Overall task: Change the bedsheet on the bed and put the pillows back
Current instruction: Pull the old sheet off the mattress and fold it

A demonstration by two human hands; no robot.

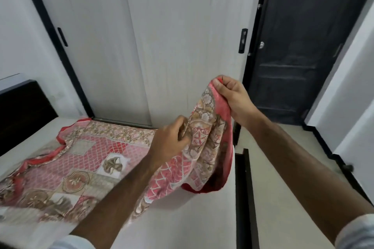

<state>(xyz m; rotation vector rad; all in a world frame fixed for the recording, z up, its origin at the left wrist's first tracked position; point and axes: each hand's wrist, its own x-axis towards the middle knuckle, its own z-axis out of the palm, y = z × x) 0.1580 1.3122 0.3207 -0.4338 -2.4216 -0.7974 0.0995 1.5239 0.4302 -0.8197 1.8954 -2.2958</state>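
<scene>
A pink and red patterned bedsheet (85,163) lies partly spread over the bare white mattress (182,218). My right hand (234,101) pinches one edge of the sheet and holds it lifted above the bed's right side. My left hand (172,139) grips the same sheet a little lower and to the left, so a fold hangs between the two hands. The sheet's far end is rumpled near the dark headboard (22,111). No pillows are in view.
White sliding wardrobe doors (162,46) stand right behind the bed. A dark door (299,46) is at the right. The bed's dark frame edge (244,198) runs along the right side, with pale floor (283,157) beyond it.
</scene>
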